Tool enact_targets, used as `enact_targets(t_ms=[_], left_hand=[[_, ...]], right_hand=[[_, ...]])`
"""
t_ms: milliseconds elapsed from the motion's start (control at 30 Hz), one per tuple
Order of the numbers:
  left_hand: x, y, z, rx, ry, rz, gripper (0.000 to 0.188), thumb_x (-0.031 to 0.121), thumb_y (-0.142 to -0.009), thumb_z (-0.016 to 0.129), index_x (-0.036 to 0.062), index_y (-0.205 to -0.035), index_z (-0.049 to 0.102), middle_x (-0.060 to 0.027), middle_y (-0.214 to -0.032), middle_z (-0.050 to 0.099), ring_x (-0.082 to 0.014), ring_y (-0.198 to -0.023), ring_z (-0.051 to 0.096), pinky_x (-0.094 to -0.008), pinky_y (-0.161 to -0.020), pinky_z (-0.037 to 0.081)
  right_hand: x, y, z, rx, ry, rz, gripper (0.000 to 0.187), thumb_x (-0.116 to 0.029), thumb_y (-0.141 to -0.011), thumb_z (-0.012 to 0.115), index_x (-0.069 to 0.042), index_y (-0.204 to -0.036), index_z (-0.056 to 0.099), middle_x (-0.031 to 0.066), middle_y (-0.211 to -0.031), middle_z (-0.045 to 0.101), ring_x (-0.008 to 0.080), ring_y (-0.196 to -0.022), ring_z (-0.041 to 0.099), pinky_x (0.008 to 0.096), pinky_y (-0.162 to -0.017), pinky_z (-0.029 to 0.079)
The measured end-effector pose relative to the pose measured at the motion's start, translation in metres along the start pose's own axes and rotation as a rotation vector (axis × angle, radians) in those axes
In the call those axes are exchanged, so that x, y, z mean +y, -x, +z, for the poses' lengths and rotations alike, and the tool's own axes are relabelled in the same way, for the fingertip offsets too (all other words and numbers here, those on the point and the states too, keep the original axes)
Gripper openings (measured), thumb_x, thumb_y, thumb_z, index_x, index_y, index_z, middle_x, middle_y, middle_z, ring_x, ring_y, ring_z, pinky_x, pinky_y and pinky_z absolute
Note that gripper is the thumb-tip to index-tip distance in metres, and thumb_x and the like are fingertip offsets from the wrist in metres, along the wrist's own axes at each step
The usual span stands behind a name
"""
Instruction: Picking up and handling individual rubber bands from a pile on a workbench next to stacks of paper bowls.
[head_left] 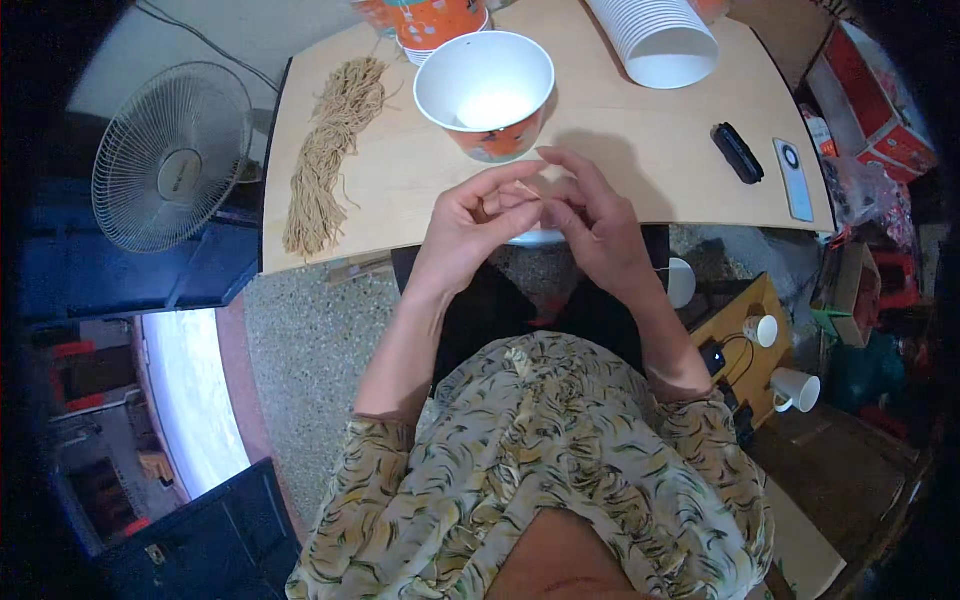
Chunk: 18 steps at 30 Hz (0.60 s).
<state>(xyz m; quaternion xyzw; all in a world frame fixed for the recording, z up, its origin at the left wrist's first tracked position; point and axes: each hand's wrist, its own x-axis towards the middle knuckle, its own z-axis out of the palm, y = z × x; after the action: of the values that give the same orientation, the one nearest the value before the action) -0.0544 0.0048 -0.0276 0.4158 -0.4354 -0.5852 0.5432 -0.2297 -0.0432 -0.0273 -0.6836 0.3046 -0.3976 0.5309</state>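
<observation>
Over the table's near edge, my left hand (472, 217) and my right hand (608, 228) meet at the fingertips. Thumbs and fingers pinch a thin tan strand (526, 189), mostly hidden by the fingers. Just beyond them stands an upright paper tub (485, 95), white inside and orange with a pattern outside; nothing shows in it. Part of a white rounded thing (538, 239) shows below my hands. To the left lies a long bundle of tan twisted cords (330, 150) with loose ends.
Stacked orange tubs (437, 22) stand at the back, with a stack of white cups or tubs (672, 55) lying beside them. A black case (738, 153) and a phone (793, 180) lie at the right. A fan (175, 160) stands left of the table; mugs (795, 389) are at lower right.
</observation>
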Motion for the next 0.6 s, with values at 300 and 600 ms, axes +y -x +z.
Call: enact_targets(t_ms=[300, 600], left_hand=[[-0.022, 0.006, -0.009, 0.255, -0.168, -0.060, 0.016, 0.008, -0.092, 0.065, -0.0024, -0.104, 0.069, -0.0107, -0.088, 0.072, -0.0147, -0.079, 0.069, -0.0247, -0.070, 0.055], [-0.039, 0.022, -0.020, 0.281, -0.060, -0.164, 0.014, 0.007, -0.093, 0.063, -0.0027, -0.102, 0.067, -0.0144, -0.093, 0.072, -0.0185, -0.080, 0.071, -0.0250, -0.068, 0.058]], right_hand=[[0.019, 0.015, 0.002, 0.057, 0.165, -0.046, 0.023, -0.014, -0.088, 0.067, -0.005, -0.109, 0.064, 0.0106, -0.075, 0.066, 0.0173, -0.068, 0.065, 0.0311, -0.063, 0.051], [0.039, 0.032, 0.016, 0.133, 0.075, -0.013, 0.012, -0.005, -0.086, 0.070, -0.001, -0.097, 0.069, -0.0021, -0.073, 0.062, 0.0013, -0.064, 0.052, 0.0196, -0.056, 0.043]])
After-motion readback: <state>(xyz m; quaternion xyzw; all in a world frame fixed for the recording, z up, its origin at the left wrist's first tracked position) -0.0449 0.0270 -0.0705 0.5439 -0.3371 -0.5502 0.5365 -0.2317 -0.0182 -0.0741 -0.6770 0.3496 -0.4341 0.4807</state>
